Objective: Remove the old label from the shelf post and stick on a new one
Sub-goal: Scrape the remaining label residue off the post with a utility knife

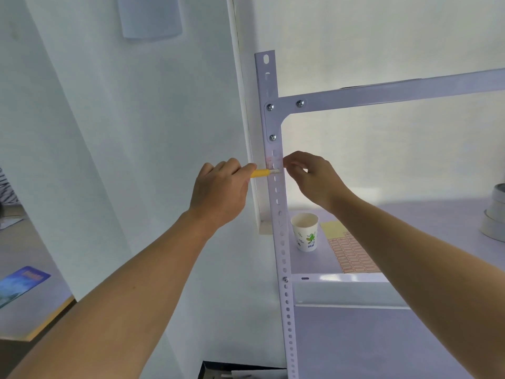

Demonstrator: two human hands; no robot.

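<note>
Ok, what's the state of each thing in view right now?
Left hand: grips yellow scraper, blade against shelf post.
Right hand: fingers curled at post edge; contents unclear.
Old label: faint reddish remnant on post.
Paper cup: upright on shelf.
Label sheet: flat on shelf, top part bare.
Tape rolls: stacked, at shelf's right.

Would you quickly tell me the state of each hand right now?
Left hand: grips the yellow-handled tool, tip against the shelf post.
Right hand: fingertips at the post; a grip cannot be told.

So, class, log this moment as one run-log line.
left hand: grips yellow scraper | scraper tip: at old label | right hand: at shelf post
</note>
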